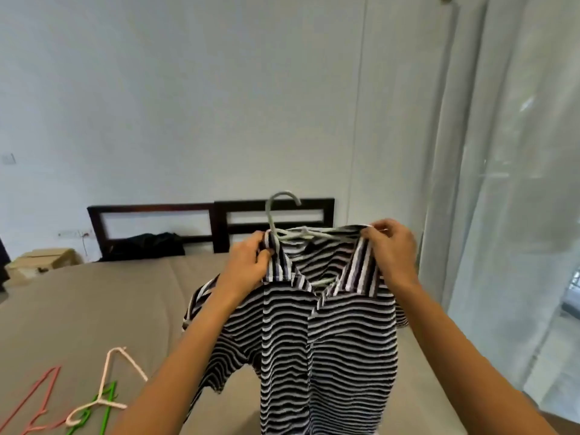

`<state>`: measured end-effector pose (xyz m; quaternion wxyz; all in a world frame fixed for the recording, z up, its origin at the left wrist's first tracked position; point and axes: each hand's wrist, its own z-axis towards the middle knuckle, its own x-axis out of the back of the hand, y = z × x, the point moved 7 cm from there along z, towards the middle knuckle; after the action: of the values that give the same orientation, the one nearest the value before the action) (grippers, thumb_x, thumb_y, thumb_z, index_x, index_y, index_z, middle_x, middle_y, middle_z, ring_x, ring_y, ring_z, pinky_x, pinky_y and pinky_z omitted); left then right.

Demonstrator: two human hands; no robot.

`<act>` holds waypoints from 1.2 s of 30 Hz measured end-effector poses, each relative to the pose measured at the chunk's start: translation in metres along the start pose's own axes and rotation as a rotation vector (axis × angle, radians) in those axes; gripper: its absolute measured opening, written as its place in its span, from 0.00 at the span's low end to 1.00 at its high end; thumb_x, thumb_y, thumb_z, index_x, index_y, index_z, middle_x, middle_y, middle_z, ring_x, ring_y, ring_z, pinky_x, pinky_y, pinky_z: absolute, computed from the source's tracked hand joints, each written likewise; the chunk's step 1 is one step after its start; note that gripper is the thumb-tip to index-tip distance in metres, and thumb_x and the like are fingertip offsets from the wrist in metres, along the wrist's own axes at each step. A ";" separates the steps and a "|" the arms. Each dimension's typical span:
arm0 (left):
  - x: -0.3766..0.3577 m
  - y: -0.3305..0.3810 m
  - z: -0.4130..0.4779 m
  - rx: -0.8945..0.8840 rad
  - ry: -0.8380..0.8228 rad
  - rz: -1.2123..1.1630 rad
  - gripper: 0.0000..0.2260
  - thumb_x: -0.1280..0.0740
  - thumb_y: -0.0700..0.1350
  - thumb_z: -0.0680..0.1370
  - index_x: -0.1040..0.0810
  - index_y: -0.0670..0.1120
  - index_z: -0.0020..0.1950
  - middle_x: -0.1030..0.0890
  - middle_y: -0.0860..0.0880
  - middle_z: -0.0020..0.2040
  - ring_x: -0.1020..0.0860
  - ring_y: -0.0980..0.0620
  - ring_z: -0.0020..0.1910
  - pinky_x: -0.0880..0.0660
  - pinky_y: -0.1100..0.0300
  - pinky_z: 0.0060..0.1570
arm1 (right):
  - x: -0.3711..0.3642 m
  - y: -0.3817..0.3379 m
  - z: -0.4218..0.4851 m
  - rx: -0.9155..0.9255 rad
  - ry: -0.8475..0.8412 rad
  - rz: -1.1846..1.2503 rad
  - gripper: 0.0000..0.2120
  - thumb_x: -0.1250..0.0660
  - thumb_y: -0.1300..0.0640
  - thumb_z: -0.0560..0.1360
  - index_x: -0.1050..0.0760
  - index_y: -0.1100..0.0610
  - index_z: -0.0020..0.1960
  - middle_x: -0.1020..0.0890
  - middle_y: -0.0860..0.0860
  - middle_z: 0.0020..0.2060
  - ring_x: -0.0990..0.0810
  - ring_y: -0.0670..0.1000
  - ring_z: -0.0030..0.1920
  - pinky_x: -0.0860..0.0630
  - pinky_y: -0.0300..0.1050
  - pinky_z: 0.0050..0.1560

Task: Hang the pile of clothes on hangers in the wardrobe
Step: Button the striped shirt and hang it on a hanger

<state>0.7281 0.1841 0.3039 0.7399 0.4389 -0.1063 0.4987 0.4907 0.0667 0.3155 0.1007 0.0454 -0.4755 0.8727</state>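
A black-and-white striped collared shirt (326,350) hangs in the air over the bed, draped on a pale green hanger (282,215) whose hook sticks up above the collar. My left hand (251,262) grips the left side of the collar. My right hand (392,246) pinches the right side of the collar near the hanger's arm. Most of the hanger is hidden inside the shirt.
A grey-brown bed (94,309) spreads below, with a pink (34,400), a cream (110,381) and a green hanger (97,409) lying at the lower left. A dark garment (147,243) lies by the dark headboard (157,211). White curtains (502,183) hang on the right; a cardboard box (44,259) stands far left.
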 end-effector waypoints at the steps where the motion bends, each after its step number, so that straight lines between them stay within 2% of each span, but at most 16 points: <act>1: 0.008 0.004 0.005 -0.004 0.035 0.004 0.06 0.36 0.36 0.77 0.23 0.42 0.52 0.19 0.44 0.41 0.23 0.48 0.39 0.27 0.57 0.42 | 0.005 0.006 0.004 -0.104 0.019 0.094 0.03 0.32 0.59 0.72 0.22 0.58 0.42 0.22 0.51 0.34 0.25 0.49 0.37 0.31 0.33 0.34; 3: 0.020 0.014 0.015 -0.023 0.074 0.017 0.07 0.36 0.36 0.76 0.23 0.42 0.53 0.20 0.46 0.41 0.24 0.51 0.39 0.29 0.60 0.41 | 0.002 0.006 0.003 -0.159 -0.129 0.117 0.05 0.33 0.59 0.74 0.24 0.59 0.41 0.23 0.52 0.32 0.26 0.50 0.34 0.30 0.38 0.31; 5: 0.028 0.024 0.023 -0.056 0.101 0.035 0.07 0.36 0.35 0.76 0.22 0.41 0.52 0.20 0.46 0.40 0.25 0.52 0.37 0.33 0.65 0.37 | 0.000 -0.011 -0.003 0.041 -0.343 -0.013 0.08 0.35 0.56 0.76 0.25 0.57 0.40 0.22 0.52 0.29 0.26 0.49 0.28 0.27 0.40 0.29; 6: 0.031 0.029 0.025 -0.070 0.111 0.038 0.07 0.36 0.34 0.76 0.22 0.41 0.52 0.20 0.45 0.39 0.25 0.51 0.36 0.34 0.67 0.35 | 0.008 -0.024 -0.001 0.200 -0.365 -0.101 0.10 0.36 0.52 0.76 0.23 0.56 0.39 0.21 0.52 0.28 0.25 0.50 0.28 0.26 0.43 0.31; 8: 0.037 0.038 0.031 -0.083 0.122 0.023 0.06 0.35 0.35 0.76 0.22 0.40 0.52 0.19 0.44 0.41 0.23 0.48 0.38 0.31 0.66 0.37 | 0.034 -0.047 0.020 0.497 -0.243 -0.239 0.13 0.38 0.46 0.74 0.19 0.53 0.42 0.19 0.48 0.34 0.23 0.50 0.34 0.25 0.43 0.38; 9: 0.040 0.043 0.034 -0.086 0.130 0.014 0.06 0.35 0.36 0.76 0.23 0.40 0.52 0.18 0.43 0.42 0.22 0.47 0.40 0.30 0.66 0.39 | 0.042 -0.054 0.033 0.593 -0.232 -0.313 0.14 0.39 0.45 0.73 0.19 0.52 0.47 0.21 0.47 0.42 0.24 0.48 0.41 0.27 0.41 0.46; 10: 0.044 0.048 0.038 -0.092 0.140 0.004 0.06 0.35 0.37 0.76 0.23 0.40 0.53 0.18 0.43 0.43 0.22 0.47 0.41 0.30 0.67 0.39 | 0.042 -0.058 0.046 0.636 -0.320 -0.392 0.17 0.38 0.45 0.72 0.21 0.52 0.54 0.24 0.46 0.50 0.25 0.46 0.48 0.29 0.40 0.53; 12: 0.050 0.061 0.046 -0.114 0.151 -0.022 0.06 0.34 0.37 0.77 0.22 0.41 0.53 0.18 0.44 0.43 0.21 0.47 0.42 0.29 0.68 0.40 | 0.029 -0.055 0.063 0.606 -0.627 -0.519 0.19 0.35 0.50 0.73 0.26 0.55 0.62 0.25 0.47 0.55 0.26 0.47 0.54 0.30 0.41 0.58; 14: 0.054 0.075 0.052 -0.145 0.127 -0.064 0.06 0.34 0.37 0.77 0.22 0.44 0.53 0.18 0.47 0.44 0.20 0.48 0.44 0.26 0.63 0.43 | 0.023 -0.055 0.073 0.654 -0.716 -0.587 0.12 0.36 0.62 0.73 0.25 0.58 0.57 0.19 0.51 0.49 0.21 0.52 0.49 0.25 0.47 0.51; 17: 0.062 0.086 0.060 -0.171 0.102 -0.116 0.08 0.33 0.41 0.77 0.22 0.48 0.55 0.18 0.53 0.47 0.21 0.54 0.47 0.23 0.60 0.50 | 0.036 -0.066 0.085 0.729 -0.505 -0.565 0.11 0.39 0.69 0.71 0.23 0.61 0.48 0.17 0.55 0.40 0.19 0.58 0.41 0.25 0.50 0.40; 19: 0.068 0.091 0.065 -0.146 0.107 -0.083 0.13 0.32 0.52 0.75 0.22 0.49 0.57 0.21 0.54 0.52 0.23 0.56 0.51 0.25 0.59 0.54 | 0.050 -0.071 0.085 0.764 -0.335 -0.555 0.09 0.39 0.68 0.71 0.22 0.60 0.46 0.16 0.56 0.38 0.19 0.59 0.38 0.26 0.48 0.37; 21: 0.069 0.098 0.068 -0.130 0.171 0.045 0.23 0.32 0.62 0.70 0.23 0.48 0.57 0.25 0.53 0.53 0.26 0.56 0.51 0.27 0.60 0.51 | 0.057 -0.071 0.081 0.779 -0.250 -0.566 0.09 0.40 0.67 0.70 0.23 0.60 0.45 0.17 0.56 0.36 0.19 0.59 0.36 0.27 0.48 0.35; 24: 0.060 0.120 0.069 -0.158 0.287 0.332 0.14 0.31 0.53 0.74 0.22 0.44 0.52 0.20 0.48 0.46 0.22 0.50 0.42 0.25 0.56 0.42 | 0.062 -0.065 0.079 0.751 -0.218 -0.592 0.09 0.39 0.70 0.70 0.24 0.61 0.45 0.17 0.58 0.35 0.20 0.61 0.35 0.30 0.47 0.33; 27: 0.047 0.130 0.071 -0.103 0.251 0.581 0.07 0.36 0.43 0.77 0.22 0.40 0.51 0.19 0.42 0.42 0.21 0.42 0.41 0.27 0.54 0.38 | 0.075 -0.058 0.083 0.693 -0.155 -0.619 0.09 0.38 0.71 0.70 0.23 0.61 0.44 0.18 0.58 0.34 0.21 0.62 0.34 0.36 0.45 0.33; 33: 0.054 0.133 0.083 0.121 0.099 0.213 0.09 0.36 0.48 0.75 0.18 0.46 0.47 0.19 0.49 0.44 0.23 0.51 0.43 0.29 0.60 0.43 | 0.096 -0.048 0.092 0.629 -0.101 -0.625 0.09 0.39 0.70 0.70 0.24 0.60 0.44 0.19 0.57 0.31 0.23 0.61 0.31 0.38 0.44 0.31; 36: 0.062 0.152 0.084 -0.051 0.243 0.228 0.09 0.33 0.52 0.74 0.22 0.48 0.48 0.21 0.52 0.44 0.22 0.53 0.44 0.26 0.60 0.43 | 0.101 -0.052 0.093 0.644 -0.094 -0.608 0.08 0.38 0.69 0.71 0.23 0.59 0.44 0.19 0.57 0.32 0.22 0.61 0.32 0.37 0.44 0.31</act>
<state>0.6549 0.1785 0.4727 0.6969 0.3415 -0.0780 0.6258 0.4019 0.0300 0.4266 0.3117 0.2517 -0.1484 0.9041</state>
